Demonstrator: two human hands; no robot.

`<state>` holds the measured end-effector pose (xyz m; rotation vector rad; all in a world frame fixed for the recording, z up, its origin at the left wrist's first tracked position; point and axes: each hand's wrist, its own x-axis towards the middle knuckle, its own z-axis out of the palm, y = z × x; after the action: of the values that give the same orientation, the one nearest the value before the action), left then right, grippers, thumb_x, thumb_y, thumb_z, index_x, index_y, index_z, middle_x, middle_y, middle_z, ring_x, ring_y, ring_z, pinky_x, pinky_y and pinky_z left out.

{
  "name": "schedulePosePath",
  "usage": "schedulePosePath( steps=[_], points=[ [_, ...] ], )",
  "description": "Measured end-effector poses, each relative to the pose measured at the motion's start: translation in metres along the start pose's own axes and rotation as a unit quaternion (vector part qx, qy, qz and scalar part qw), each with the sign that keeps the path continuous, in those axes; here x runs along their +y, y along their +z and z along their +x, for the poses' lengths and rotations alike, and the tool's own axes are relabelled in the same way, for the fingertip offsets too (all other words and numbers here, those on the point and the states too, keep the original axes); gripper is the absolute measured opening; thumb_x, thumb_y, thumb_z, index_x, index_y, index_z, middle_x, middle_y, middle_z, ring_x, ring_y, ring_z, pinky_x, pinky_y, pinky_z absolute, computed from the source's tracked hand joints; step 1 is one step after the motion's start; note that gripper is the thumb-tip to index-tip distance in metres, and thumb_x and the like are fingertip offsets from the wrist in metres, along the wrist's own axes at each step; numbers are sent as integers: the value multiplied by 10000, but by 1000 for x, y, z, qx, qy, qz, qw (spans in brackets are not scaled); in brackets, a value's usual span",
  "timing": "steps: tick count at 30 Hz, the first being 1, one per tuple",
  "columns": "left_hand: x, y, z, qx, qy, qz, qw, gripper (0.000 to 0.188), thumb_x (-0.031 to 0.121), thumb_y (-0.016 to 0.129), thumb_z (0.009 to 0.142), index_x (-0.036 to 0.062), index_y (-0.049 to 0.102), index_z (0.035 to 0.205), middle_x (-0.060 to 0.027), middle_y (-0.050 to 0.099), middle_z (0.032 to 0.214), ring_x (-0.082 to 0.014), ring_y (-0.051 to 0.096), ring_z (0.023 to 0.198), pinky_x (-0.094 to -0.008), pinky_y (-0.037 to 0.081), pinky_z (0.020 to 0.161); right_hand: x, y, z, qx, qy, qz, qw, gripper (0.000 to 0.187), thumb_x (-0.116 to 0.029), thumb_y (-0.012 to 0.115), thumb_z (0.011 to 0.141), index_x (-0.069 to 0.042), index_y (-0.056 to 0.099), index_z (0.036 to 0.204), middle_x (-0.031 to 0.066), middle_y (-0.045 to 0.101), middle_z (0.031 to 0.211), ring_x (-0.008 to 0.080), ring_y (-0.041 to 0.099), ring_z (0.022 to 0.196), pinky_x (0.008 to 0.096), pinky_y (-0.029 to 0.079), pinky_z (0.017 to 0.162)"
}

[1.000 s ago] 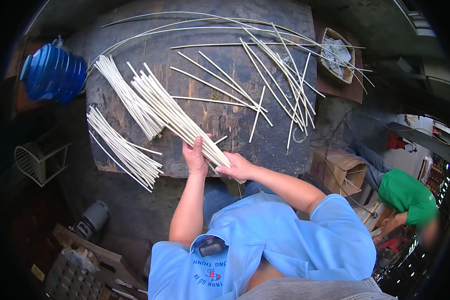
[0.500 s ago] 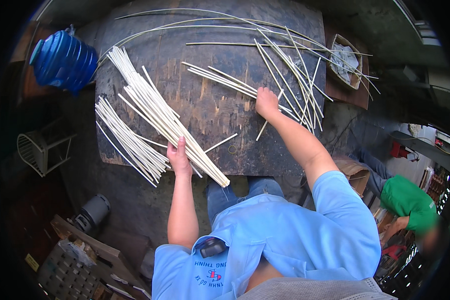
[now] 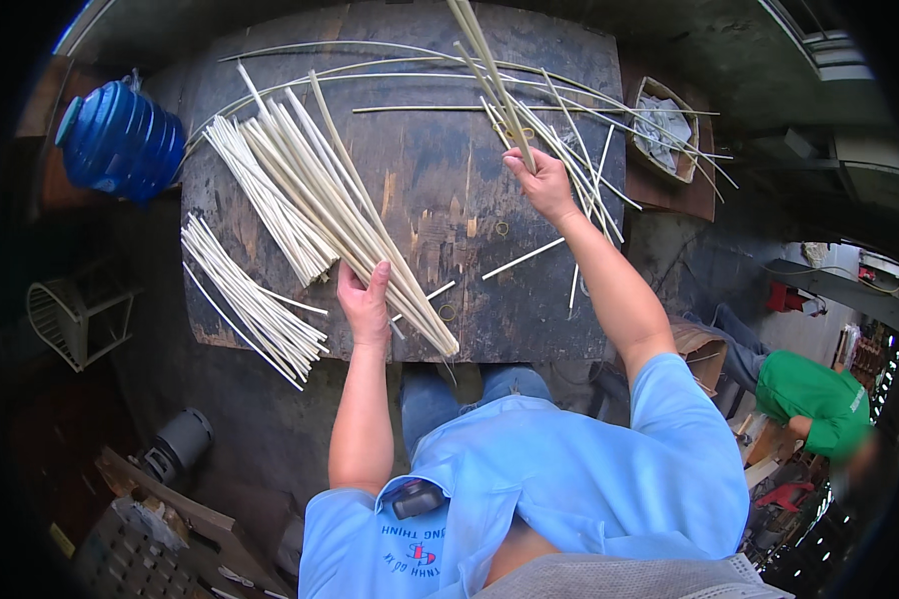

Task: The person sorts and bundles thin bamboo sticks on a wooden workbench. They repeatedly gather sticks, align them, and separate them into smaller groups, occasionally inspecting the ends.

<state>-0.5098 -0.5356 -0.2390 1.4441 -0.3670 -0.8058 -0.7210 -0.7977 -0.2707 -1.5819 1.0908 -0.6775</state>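
Observation:
My left hand [image 3: 365, 304] is closed round the lower part of a bundle of thin pale rattan sticks [image 3: 345, 215], which slants up and left over the table. A few more rattan sticks [image 3: 491, 75] are pinched near their lower ends in my right hand [image 3: 544, 188], tilted up toward the far edge. Left of the held bundle lies a pile of similar sticks [image 3: 275, 205], with a shorter pile [image 3: 253, 299] at the table's near left. Loose sticks [image 3: 584, 150] cross each other beyond my right hand.
The dark, worn wooden table [image 3: 420, 200] carries long bent canes [image 3: 370, 68] along its far side and small ring-like bands [image 3: 447, 312]. A blue water jug [image 3: 120, 140] stands left; a basket [image 3: 664, 130] sits right. A person in green [image 3: 809, 399] bends at the far right.
My right hand has lifted several sticks from the table and swung them upright. The bundle in my left hand has shifted, and a separate pile now shows to its left.

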Motion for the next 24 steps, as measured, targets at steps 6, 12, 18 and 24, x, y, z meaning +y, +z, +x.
schedulePosePath(
  steps=[6,12,18,24],
  points=[
    [52,41,14,-36,117,-50,991,566,184,858,842,10,565,1293,-64,635,1197,-155,597,1092,-313,454,998,-30,24,-24,7,-82,98,992,177,-195,769,921,-26,721,945,-60,593,692,31,513,640,232,434,583],
    [47,47,18,-72,142,51,986,531,110,875,813,19,579,1244,-66,687,1088,-168,660,985,-315,537,888,-52,46,-47,-38,-40,144,988,192,-212,781,910,-40,714,964,-32,651,777,51,563,703,255,476,639],
    [56,66,4,-120,157,138,970,456,99,867,803,18,622,1179,-76,708,1066,-176,667,941,-340,541,870,-63,47,-63,-101,-80,192,973,364,-306,821,880,-19,706,1073,-34,597,810,60,544,744,248,475,678],
    [65,66,-4,-137,173,146,964,519,105,855,814,4,583,1244,-90,677,1133,-193,649,1038,-348,517,940,-85,41,-62,-82,-233,175,953,541,-532,754,876,-23,702,1050,18,583,800,123,547,736,303,459,668]
  ],
)
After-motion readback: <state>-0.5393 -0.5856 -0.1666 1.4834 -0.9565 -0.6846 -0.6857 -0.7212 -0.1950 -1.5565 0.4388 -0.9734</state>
